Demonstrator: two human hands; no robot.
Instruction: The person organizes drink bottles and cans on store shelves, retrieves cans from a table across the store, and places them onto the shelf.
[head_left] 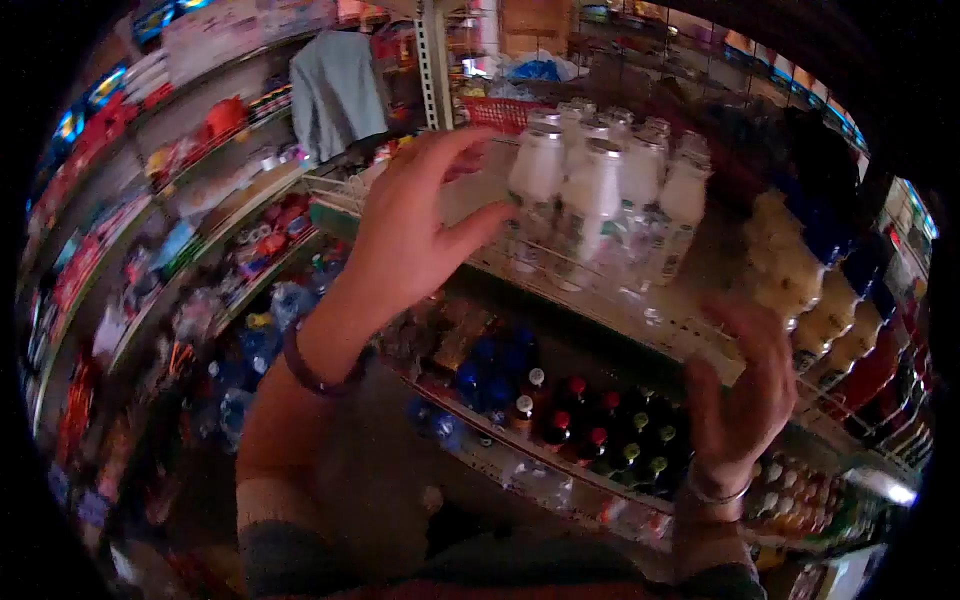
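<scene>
Several clear glass bottles with pale contents and silvery caps (592, 190) stand grouped on a shelf (560, 290). My left hand (425, 205) is raised just left of them, its thumb and fingers apart and nothing between them. A dark band circles that wrist. Lower right of the bottles is my right hand (745, 390), held near the shelf's front edge with thumb and fingers spread, holding nothing; a thin bracelet is on its wrist. Neither hand touches the bottles. Motion blur softens both hands.
Below, a shelf holds dark bottles with red and green caps (598, 436) and blue bottles (495, 375). Pale-yellow containers (785, 255) stand at the right. Shelves of blurred packages (195, 315) line the left side, where a grey garment (337, 95) hangs. A red basket (495, 113) is behind.
</scene>
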